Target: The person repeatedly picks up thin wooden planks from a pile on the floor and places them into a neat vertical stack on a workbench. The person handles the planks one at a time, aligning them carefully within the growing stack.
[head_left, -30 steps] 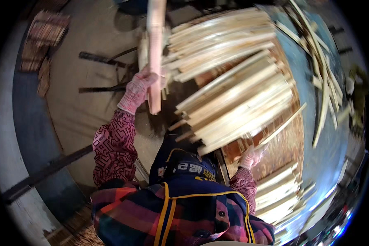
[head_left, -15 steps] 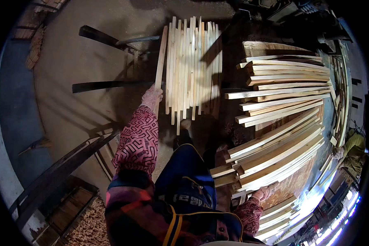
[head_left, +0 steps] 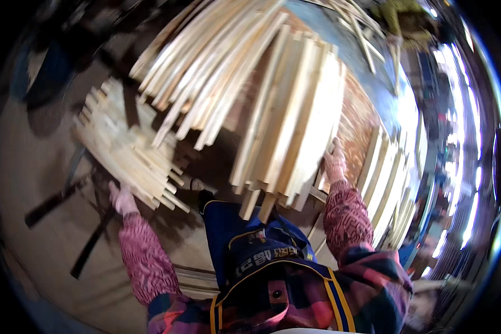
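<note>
At the left edge of a stack of pale wooden strips (head_left: 117, 142), my left hand (head_left: 123, 200) has its fingers stretched out beside the outermost strip. It looks slightly blurred and seems to hold nothing. My right hand (head_left: 335, 161) is at the right side of a bundle of wooden strips (head_left: 289, 117) on a plywood board (head_left: 359, 111). Its fingers are curled against the edge strip of that bundle, their tips partly hidden. Both sleeves are pink with a dark pattern.
Another row of strips (head_left: 211, 67) lies beyond the bundle, and more strips (head_left: 384, 183) lie to the right. Dark bars (head_left: 94, 242) stick out below the left stack. A person in an olive sleeve (head_left: 392, 19) handles thin strips at the far right.
My view has swung right. My left hand no longer grips the strip it held, which appears to lie against the stack. My right hand remains by the bundle on the board.
</note>
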Available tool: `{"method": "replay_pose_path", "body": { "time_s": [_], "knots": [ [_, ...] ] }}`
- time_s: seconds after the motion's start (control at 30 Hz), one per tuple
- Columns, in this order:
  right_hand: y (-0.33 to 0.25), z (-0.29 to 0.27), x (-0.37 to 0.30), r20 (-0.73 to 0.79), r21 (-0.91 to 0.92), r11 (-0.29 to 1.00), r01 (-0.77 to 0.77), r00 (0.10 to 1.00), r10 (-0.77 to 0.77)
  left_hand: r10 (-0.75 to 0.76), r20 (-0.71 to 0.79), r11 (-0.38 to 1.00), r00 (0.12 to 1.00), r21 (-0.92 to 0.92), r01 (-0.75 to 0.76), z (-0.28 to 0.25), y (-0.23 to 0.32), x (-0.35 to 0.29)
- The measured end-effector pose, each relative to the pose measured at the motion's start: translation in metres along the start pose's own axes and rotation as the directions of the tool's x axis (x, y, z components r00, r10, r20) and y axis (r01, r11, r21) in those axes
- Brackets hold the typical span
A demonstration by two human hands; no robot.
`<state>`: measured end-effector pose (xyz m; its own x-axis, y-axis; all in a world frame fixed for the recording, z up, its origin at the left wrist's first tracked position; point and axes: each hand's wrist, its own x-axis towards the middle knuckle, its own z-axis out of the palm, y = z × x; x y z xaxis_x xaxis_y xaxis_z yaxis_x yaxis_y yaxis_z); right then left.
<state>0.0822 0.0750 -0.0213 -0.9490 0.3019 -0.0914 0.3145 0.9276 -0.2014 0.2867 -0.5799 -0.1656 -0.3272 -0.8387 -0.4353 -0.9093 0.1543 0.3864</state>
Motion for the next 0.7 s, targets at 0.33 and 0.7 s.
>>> {"method": "replay_pose_path", "body": {
  "time_s": [0.33,0.7],
  "knots": [
    [0.041,-0.064,0.002,0.103,0.286,0.928,0.238,0.955,-0.277,0.639,-0.084,0.418,0.765,-0.797,-0.436,-0.066,0.228,-0.295],
    [0.065,-0.094,0.077,0.762,0.561,0.666,-0.492,0.621,-0.183,0.630,0.708,0.760,0.319,-0.479,-0.438,0.217,0.430,-0.500]
  ]
}}
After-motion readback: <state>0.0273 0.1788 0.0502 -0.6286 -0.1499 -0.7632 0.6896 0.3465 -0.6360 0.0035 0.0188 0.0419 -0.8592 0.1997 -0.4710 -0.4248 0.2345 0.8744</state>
